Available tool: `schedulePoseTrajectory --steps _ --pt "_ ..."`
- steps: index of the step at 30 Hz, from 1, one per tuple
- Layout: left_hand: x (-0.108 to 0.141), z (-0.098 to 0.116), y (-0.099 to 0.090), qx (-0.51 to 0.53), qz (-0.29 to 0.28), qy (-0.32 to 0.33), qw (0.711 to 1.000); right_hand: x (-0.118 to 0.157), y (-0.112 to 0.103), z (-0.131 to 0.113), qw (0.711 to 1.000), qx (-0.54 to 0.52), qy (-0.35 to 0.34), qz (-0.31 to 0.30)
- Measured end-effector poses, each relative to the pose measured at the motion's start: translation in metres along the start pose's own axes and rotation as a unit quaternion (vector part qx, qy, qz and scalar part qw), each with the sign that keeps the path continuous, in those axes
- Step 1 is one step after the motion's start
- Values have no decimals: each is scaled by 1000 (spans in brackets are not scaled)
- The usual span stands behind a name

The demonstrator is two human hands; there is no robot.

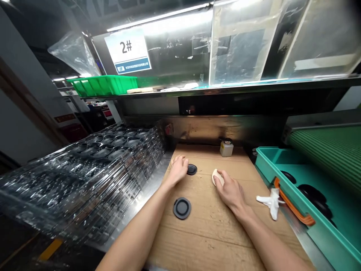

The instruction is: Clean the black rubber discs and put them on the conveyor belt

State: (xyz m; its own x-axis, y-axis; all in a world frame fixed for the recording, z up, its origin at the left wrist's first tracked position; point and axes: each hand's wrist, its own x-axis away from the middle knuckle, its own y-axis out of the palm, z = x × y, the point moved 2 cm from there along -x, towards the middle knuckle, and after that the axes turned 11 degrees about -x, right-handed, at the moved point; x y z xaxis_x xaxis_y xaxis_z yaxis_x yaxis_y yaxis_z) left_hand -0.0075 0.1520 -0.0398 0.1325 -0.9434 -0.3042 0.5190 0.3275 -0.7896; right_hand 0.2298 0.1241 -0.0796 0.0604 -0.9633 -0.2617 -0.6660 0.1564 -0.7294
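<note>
Right hand: grip closed over a cream sponge pad, pressed on the cardboard-topped counter. Left hand: grip released, fingertips at the edge of a small black rubber disc. Larger black disc lies separately, nearer the body.

Rough brown cardboard worktop, lower centre. Matt black rubber disc on it. Matt cream pad centre. Glossy clear plastic trays left. Soft white cloth, smooth teal plastic bin right.

Cardboard bench top with black disc, bottle, rag
</note>
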Motion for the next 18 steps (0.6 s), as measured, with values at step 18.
schedulePoseTrajectory --steps 18 --pt "128 12 -25 385 -135 -131 904 15 0 -17 969 -246 -13 -7"
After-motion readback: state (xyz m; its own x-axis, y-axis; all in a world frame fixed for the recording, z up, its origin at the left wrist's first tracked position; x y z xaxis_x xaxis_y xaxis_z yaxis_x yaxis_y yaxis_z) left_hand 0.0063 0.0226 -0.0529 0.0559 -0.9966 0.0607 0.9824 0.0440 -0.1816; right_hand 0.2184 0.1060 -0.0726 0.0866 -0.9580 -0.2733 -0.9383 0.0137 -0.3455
